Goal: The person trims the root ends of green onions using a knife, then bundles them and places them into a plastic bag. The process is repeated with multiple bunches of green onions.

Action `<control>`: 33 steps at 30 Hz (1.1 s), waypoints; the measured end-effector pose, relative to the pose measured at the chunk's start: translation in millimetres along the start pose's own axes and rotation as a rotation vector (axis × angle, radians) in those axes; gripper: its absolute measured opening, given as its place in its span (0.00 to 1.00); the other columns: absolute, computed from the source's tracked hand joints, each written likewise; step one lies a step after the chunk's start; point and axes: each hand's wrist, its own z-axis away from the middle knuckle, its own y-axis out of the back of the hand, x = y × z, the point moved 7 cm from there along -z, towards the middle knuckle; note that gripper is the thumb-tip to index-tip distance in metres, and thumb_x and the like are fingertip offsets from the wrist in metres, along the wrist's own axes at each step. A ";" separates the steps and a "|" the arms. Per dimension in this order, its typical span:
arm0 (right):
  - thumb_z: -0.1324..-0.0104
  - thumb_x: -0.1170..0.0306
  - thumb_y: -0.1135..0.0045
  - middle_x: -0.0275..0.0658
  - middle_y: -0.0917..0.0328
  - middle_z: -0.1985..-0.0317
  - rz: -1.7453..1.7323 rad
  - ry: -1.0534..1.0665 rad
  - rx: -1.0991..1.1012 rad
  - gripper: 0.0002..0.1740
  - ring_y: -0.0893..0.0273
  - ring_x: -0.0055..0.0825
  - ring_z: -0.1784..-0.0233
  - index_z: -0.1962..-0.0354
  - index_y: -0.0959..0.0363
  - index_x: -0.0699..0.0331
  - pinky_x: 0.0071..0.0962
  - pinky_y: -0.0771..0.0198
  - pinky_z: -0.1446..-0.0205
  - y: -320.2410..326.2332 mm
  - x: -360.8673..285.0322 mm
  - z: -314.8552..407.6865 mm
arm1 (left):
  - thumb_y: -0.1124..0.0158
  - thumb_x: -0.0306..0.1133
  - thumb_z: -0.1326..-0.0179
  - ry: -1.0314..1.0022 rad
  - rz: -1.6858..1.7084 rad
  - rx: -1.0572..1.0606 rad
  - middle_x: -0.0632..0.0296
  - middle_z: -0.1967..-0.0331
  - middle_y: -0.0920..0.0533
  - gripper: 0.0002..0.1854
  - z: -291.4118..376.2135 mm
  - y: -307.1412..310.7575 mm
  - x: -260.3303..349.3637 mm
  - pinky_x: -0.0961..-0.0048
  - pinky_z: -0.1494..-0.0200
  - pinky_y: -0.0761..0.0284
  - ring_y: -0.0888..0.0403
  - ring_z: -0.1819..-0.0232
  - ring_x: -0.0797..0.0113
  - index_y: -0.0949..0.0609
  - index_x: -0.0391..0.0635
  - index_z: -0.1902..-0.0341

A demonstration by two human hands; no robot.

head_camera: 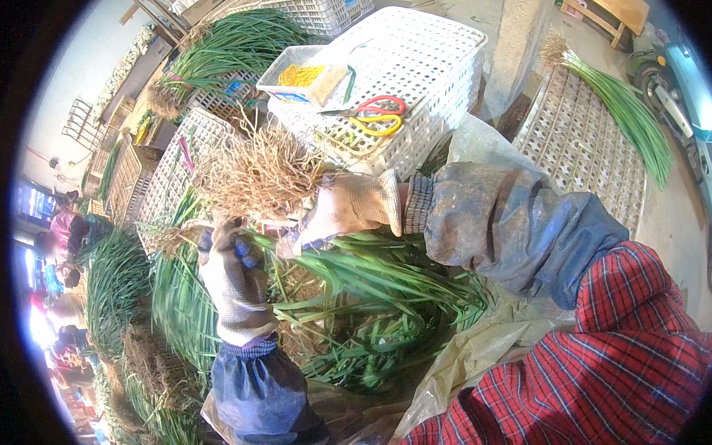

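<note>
Both hands wear pale knit gloves with dark blue patches. My right hand (350, 207) holds a thick bunch of green stalks (354, 269) just below its tangled tan roots (260, 172), which point up and away from me. Beside it, my left hand (234, 271) is raised with fingers curled near the bunch's root end; a few small rooted stalks (176, 235) show at its fingertips. Whether it grips them is hard to tell. Long green leaves hang from the bunch to the right, over a pile of loose leaves (381, 353) before me.
An upturned white plastic crate (409, 48) carries scissors (377, 116) with red and yellow handles and a tub (290, 93) of yellow rubber bands. More crates with bundled greens (244, 42) stand around. A concrete post (517, 57) and a scooter (689, 110) are beyond. People (67, 236) are at far left.
</note>
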 end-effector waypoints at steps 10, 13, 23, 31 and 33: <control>0.40 0.64 0.55 0.36 0.33 0.74 -0.144 -0.405 -0.242 0.05 0.26 0.28 0.68 0.69 0.35 0.54 0.29 0.32 0.62 -9.1 31.9 21.1 | 0.47 0.27 0.38 0.186 -0.205 -0.246 0.74 0.77 0.27 0.03 11.3 -21.9 -23.5 0.86 0.79 0.40 0.34 0.81 0.85 0.24 0.46 0.65; 0.39 0.66 0.55 0.35 0.32 0.72 -0.100 -0.306 -0.267 0.04 0.27 0.26 0.67 0.69 0.36 0.57 0.29 0.33 0.62 -18.3 41.2 34.7 | 0.42 0.24 0.43 0.219 -0.173 -0.288 0.69 0.73 0.21 0.05 2.5 -11.2 -27.4 0.89 0.81 0.39 0.30 0.81 0.85 0.23 0.43 0.63; 0.50 0.56 0.36 0.42 0.24 0.55 -0.429 -0.916 -0.581 0.23 0.27 0.33 0.56 0.60 0.23 0.61 0.32 0.36 0.48 -20.7 29.7 27.0 | 0.36 0.36 0.44 -0.126 -0.411 -0.164 0.69 0.81 0.23 0.10 -4.4 35.2 -5.4 0.86 0.84 0.44 0.37 0.88 0.84 0.20 0.41 0.67; 0.42 0.66 0.45 0.44 0.29 0.51 -0.301 -0.310 -0.517 0.13 0.34 0.44 0.46 0.59 0.23 0.55 0.38 0.40 0.43 -8.8 18.0 30.1 | 0.38 0.27 0.43 -0.306 -0.412 0.289 0.68 0.75 0.21 0.03 -40.7 106.5 25.9 0.87 0.75 0.38 0.29 0.77 0.83 0.20 0.42 0.67; 0.41 0.66 0.47 0.45 0.32 0.49 -0.227 -0.250 -0.519 0.13 0.37 0.46 0.44 0.58 0.23 0.54 0.40 0.42 0.41 -16.0 19.4 32.3 | 0.39 0.24 0.44 -0.318 -0.396 0.347 0.66 0.73 0.20 0.02 -39.5 129.3 32.8 0.87 0.73 0.36 0.28 0.75 0.82 0.20 0.41 0.67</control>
